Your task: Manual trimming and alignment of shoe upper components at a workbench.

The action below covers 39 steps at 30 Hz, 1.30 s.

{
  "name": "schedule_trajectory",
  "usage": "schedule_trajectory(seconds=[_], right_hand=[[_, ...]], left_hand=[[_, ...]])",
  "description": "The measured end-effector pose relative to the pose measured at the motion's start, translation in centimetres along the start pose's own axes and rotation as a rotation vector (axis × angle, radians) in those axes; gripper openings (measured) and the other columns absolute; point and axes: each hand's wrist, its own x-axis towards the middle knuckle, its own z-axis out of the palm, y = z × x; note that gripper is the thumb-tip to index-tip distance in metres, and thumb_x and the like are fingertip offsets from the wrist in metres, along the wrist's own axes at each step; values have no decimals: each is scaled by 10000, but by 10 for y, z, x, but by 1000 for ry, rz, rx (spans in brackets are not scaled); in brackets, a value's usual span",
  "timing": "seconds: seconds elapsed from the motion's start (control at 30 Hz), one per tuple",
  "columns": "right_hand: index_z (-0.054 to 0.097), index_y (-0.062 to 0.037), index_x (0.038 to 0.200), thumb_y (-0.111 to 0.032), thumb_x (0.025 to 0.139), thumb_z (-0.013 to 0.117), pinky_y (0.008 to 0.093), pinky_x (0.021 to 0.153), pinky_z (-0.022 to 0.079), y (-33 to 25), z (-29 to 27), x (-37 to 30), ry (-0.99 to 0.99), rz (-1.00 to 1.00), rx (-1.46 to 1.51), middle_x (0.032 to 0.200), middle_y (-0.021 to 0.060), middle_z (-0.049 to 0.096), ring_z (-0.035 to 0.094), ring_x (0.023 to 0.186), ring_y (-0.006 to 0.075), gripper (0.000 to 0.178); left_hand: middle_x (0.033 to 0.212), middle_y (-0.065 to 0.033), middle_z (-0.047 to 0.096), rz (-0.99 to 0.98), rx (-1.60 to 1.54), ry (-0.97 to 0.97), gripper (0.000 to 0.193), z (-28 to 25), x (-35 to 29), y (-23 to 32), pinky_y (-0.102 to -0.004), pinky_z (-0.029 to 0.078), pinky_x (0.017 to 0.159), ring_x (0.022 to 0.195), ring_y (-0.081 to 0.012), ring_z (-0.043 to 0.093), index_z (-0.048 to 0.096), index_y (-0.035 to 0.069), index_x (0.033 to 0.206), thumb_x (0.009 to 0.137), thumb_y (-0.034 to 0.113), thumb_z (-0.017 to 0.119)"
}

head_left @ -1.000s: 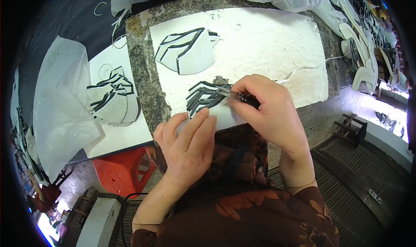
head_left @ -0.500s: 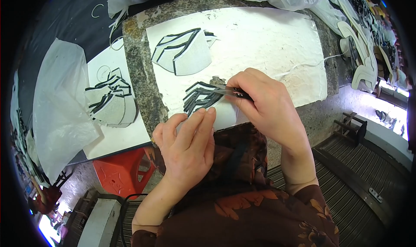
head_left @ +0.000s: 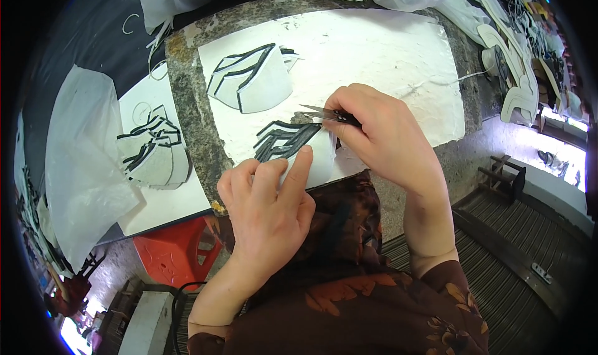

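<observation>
I have the left hand (head_left: 268, 199) with its grip released, fingertips resting on a stack (head_left: 288, 138) at the surface (head_left: 193, 99)'s near edge. My right hand (head_left: 380, 134)'s grip is clenched around black snips (head_left: 344, 116), blades parted just beyond that stack. Past the surface's left edge lies a second stack (head_left: 163, 162); a third (head_left: 265, 84) sits toward its far left corner.

sheet (head_left: 386, 49): far right passable | pieces (head_left: 268, 84): far-left obstacle | under right hand (head_left: 380, 134): unclear
</observation>
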Motion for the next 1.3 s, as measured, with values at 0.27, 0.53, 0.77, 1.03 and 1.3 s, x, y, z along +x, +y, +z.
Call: schedule_trajectory(seconds=[0.27, 0.53, 0.77, 1.03, 1.3], right_hand=[[658, -6, 949, -144, 884, 694, 371, 666, 480, 2, 1, -2, 30, 105, 63, 814, 143, 638, 611, 725, 295, 156], [655, -1, 932, -154, 891, 689, 356, 654, 481, 3, 8, -6, 34, 174, 108, 801, 139, 645, 610, 699, 263, 162], [679, -8, 950, -203, 893, 697, 366, 668, 496, 5, 12, -13, 33, 323, 274, 800, 136, 665, 622, 712, 272, 204], [687, -13, 971, -188, 886, 725, 353, 676, 495, 3, 10, -28, 95, 186, 306, 830, 124, 657, 630, 720, 260, 198], [666, -13, 922, -36, 874, 720, 219, 656, 425, -16, 1, -32, 19, 330, 665, 820, -34, 611, 510, 741, 38, 77]], left_hand=[[1080, -29, 523, -4, 5, 5, 595, 4, 1, 1, -439, 369, 907, 1025, -268, 489, 701, 192, 1313, 726, 97, 721], [1061, -48, 507, -43, 4, -44, 614, 4, 1, 3, -449, 366, 909, 1014, -274, 484, 692, 200, 1328, 725, 89, 715], [1070, -62, 507, -31, -7, -18, 631, 5, 0, 4, -452, 371, 907, 1009, -281, 489, 672, 168, 1353, 731, 70, 710], [1122, -92, 533, -84, -115, 35, 603, 5, -3, 3, -451, 392, 913, 1029, -305, 506, 646, 90, 1355, 754, 45, 690], [1103, -99, 603, -154, -372, 28, 370, -20, 23, 1, -410, 417, 903, 1022, -300, 542, 691, 88, 1170, 803, 115, 731]])
